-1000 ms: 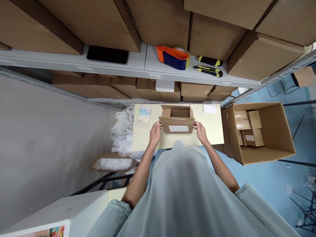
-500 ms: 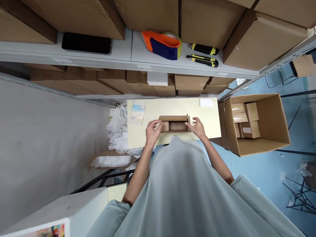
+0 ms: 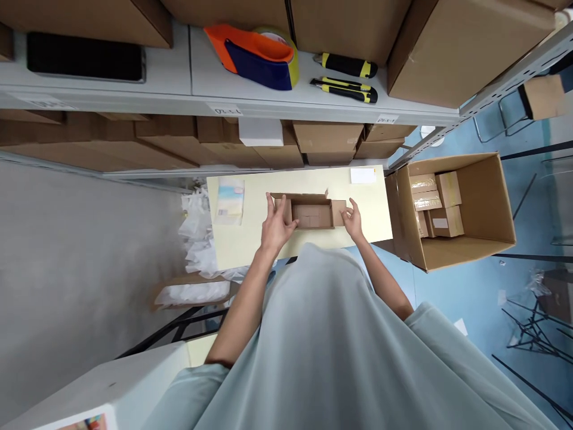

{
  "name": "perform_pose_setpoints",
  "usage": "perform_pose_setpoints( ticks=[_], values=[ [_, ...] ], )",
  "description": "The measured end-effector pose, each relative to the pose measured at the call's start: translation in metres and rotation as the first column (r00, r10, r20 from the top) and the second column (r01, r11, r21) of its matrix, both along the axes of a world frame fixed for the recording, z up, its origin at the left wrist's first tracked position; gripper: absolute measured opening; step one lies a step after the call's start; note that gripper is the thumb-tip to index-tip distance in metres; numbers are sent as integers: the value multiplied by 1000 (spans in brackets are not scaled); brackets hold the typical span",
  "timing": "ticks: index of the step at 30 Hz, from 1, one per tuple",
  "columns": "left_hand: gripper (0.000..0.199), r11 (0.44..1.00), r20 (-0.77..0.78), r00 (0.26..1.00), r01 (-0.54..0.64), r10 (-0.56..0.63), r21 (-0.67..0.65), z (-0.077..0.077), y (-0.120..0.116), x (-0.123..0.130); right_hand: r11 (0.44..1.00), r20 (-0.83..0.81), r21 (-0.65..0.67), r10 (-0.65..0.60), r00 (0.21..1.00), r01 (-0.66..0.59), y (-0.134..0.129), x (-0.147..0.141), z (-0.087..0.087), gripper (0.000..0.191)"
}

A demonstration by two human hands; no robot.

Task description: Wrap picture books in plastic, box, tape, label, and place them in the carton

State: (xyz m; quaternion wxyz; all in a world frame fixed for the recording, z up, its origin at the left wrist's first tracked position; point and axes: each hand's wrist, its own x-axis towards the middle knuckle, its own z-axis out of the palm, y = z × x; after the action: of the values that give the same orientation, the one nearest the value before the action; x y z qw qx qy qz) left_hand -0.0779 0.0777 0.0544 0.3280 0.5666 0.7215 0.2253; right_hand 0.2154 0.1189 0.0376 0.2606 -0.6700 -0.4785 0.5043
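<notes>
Well left of the left fingers, crumpled white plastic bags [image 3: 197, 230] are heaped beside the table. Nearer, a pale blue, pink and white rectangular packet [image 3: 230, 202] lies on the pale yellow rectangular tabletop [image 3: 250, 245].

The left hand [image 3: 274, 230] is spread wide, thumb well away from the fingers, and reaches over the left end of a small brown rectangular cardboard box [image 3: 312, 215]. That box lies between the two hands' fingers. Judging by how it stands, its walls are already up and its bare brown floor shows, but closing remains: its top is open and its right end flap [image 3: 339, 213] lies outward.

The right hand [image 3: 353, 222] has thumb and fingertips close together at that flap's outer edge; I cannot tell whether they pinch it. Just beyond those fingers lies a white rectangular card [image 3: 363, 175].

Well to their right, a large open brown cardboard carton [image 3: 486, 209] holds several small brown cardboard boxes [image 3: 441, 203] grouped towards its left side, some bearing shiny clear tape, one a white label.
</notes>
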Motion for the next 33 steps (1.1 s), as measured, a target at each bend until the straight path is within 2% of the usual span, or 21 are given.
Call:
perform_pose_setpoints(
  ticks=[2, 4, 7, 9, 12, 14, 16, 18, 20, 23, 25, 29, 33],
  values=[
    [112, 998, -88, 995, 53, -55, -24, -4, 9, 2, 999, 39, 34, -5, 999, 4, -2, -1, -4, 73],
    [120, 995, -177, 980, 78, -87, -60, -9, 19, 7, 992, 162, 94, 65, 985, -81, -3, -5, -4, 55],
    [109, 991, -240, 966, 68, -95, -118, -15, 25, 16, 970, 336, 143, 137, 932, -194, -6, -13, 2, 45],
    [99, 991, -207, 975, 53, -78, -125, -17, 24, 17, 952, 424, 134, 197, 884, -277, -8, -18, 8, 50],
    [89, 996, -69, 997, 22, -29, -90, -16, 16, 3, 908, 526, 115, 289, 800, -403, -8, -24, 16, 55],
    [81, 998, 46, 999, -19, 22, -65, -13, 11, -13, 880, 512, 126, 338, 790, -459, -7, -27, 18, 64],
    [73, 996, 98, 992, -70, 75, -55, -9, 5, -26, 846, 481, 144, 394, 783, -514, -5, -30, 18, 74],
    [68, 993, 19, 993, -117, 118, -33, -5, -1, -31, 819, 470, 151, 434, 769, -554, -3, -33, 14, 77],
    [63, 992, -135, 983, -122, 122, 12, -2, -7, -29, 803, 468, 137, 463, 753, -579, 0, -35, 9, 76],
    [59, 1000, -255, 967, -17, 20, 11, -4, -17, -18, 786, 481, 74, 512, 712, -614, 6, -36, -1, 78],
    [66, 998, -244, 968, 57, -63, -31, -9, -25, -12, 770, 502, 16, 546, 671, -638, 12, -36, -8, 80],
    [106, 993, -224, 969, 86, -103, -87, -24, -38, -6, 761, 516, -43, 572, 638, -648, 17, -39, -15, 81],
    [117, 986, -156, 976, 142, -154, -85, -37, -45, -8, 799, 562, -55, 520, 643, -598, 9, -44, -10, 86]
  ],
)
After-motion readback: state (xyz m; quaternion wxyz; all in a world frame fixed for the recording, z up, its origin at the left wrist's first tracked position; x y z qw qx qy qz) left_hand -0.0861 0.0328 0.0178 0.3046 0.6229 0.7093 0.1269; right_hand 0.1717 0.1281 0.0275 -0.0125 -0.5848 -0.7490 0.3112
